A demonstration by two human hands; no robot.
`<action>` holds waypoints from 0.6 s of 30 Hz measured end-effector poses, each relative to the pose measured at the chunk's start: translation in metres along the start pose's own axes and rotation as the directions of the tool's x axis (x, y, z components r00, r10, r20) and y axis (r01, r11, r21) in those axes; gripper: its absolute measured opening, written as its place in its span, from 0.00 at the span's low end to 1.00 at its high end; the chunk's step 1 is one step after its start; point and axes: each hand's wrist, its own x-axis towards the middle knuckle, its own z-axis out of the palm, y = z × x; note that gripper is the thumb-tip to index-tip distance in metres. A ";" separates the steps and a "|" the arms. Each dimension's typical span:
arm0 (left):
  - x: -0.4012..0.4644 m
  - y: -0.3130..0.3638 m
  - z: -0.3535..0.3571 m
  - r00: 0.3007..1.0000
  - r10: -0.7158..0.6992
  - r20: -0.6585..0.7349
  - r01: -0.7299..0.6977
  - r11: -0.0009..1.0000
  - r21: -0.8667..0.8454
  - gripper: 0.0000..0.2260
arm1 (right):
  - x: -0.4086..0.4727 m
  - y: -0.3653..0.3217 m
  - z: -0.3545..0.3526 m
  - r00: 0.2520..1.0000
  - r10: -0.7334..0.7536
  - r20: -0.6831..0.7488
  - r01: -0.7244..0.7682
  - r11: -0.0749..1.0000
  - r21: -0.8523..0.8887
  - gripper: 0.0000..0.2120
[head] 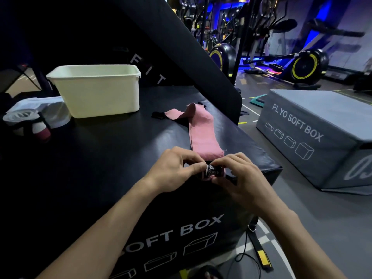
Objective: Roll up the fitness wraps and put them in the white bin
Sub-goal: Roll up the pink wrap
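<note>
We are in a gym. Behind the black padded jump box (120, 158) in front of us, printed "SOFT BOX", stand rows of exercise machines: an air bike (221, 55) and a rowing machine (302, 65) with yellow-rimmed wheels, cross trainers (267, 21) further back, and a treadmill (340, 33) at the right wall. A grey box (314, 125) marked "PLYO SOFT BOX" sits on the dark floor (322, 218), which carries painted lines. Blue light strips glow along the far wall.
</note>
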 end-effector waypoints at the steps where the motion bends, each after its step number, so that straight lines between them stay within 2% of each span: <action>1: 0.002 -0.001 0.001 0.999 -0.043 0.014 0.044 0.996 -0.072 0.04 | 0.002 0.002 -0.001 1.000 -0.014 0.010 0.014 1.000 0.008 0.13; 4: 0.006 -0.003 0.004 0.992 -0.125 0.029 0.128 0.977 -0.169 0.04 | 0.007 0.005 -0.003 0.999 -0.017 0.051 0.016 1.000 0.016 0.16; 8: 0.005 0.002 0.005 0.986 -0.168 -0.001 0.165 0.972 -0.167 0.05 | 0.011 0.009 -0.002 0.997 0.007 0.077 -0.009 1.000 0.028 0.18; 10: 0.004 0.004 0.002 0.993 -0.108 -0.038 0.108 0.994 -0.002 0.04 | 0.013 0.011 -0.001 0.997 0.006 0.081 -0.009 0.999 0.040 0.17; 13: 0.016 0.005 -0.007 0.970 0.191 -0.149 -0.136 0.938 0.319 0.04 | 0.017 0.014 0.000 0.995 -0.007 0.095 0.002 0.999 0.053 0.18; 15: 0.034 0.000 -0.012 0.937 0.347 -0.026 -0.318 0.884 0.342 0.09 | 0.018 0.015 0.000 0.995 -0.026 0.093 0.021 0.998 0.057 0.18; 16: 0.045 -0.002 -0.013 0.926 0.365 0.100 -0.378 0.873 0.309 0.12 | 0.017 0.015 0.001 0.996 -0.040 0.080 0.036 0.998 0.052 0.17; 18: 0.061 -0.006 -0.011 0.894 0.282 0.348 -0.379 0.890 0.253 0.17 | 0.014 0.015 0.004 0.997 -0.057 0.059 0.055 0.998 0.036 0.17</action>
